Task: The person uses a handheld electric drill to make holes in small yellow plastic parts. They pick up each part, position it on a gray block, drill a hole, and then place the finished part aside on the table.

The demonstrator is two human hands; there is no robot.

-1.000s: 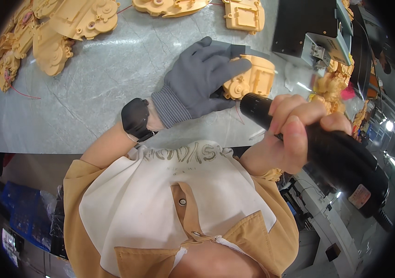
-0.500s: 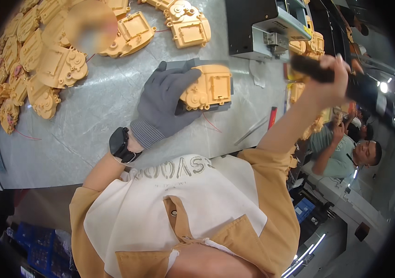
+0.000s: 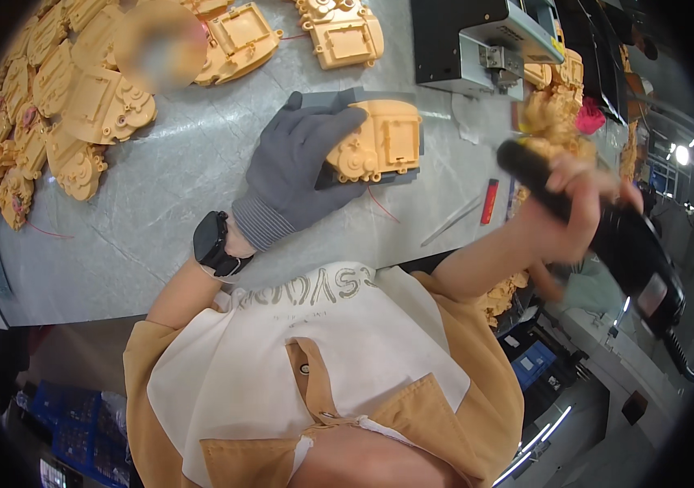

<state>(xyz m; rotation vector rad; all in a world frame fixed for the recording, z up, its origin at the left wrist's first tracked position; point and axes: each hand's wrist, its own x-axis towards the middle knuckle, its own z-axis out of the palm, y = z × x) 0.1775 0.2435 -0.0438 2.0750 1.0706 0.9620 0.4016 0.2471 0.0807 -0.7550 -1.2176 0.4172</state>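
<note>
My left hand (image 3: 302,159), in a grey glove, is closed on a yellow plastic housing (image 3: 379,142) with a square recess and round bosses. The housing sits on a dark grey block (image 3: 406,175), and a thin red wire (image 3: 383,203) trails from under it. My bare right hand (image 3: 578,195) is raised at the right, its fingers wrapped round a black corded electric screwdriver (image 3: 635,252). The cord leaves its lower end; its other end points toward the housing, well apart from it. My right hand is slightly blurred.
Many yellow housings (image 3: 54,106) are heaped at the left, with another one (image 3: 339,37) at the back. A black and silver machine (image 3: 485,49) stands back right. A red marker-like stick (image 3: 489,202) and thin metal tool (image 3: 451,220) lie near the front edge. More housings (image 3: 558,114) are beyond.
My right hand has swung the screwdriver lower and a little toward me, showing more of its body. The left hand still grips the housing; the whole view has shifted slightly.
</note>
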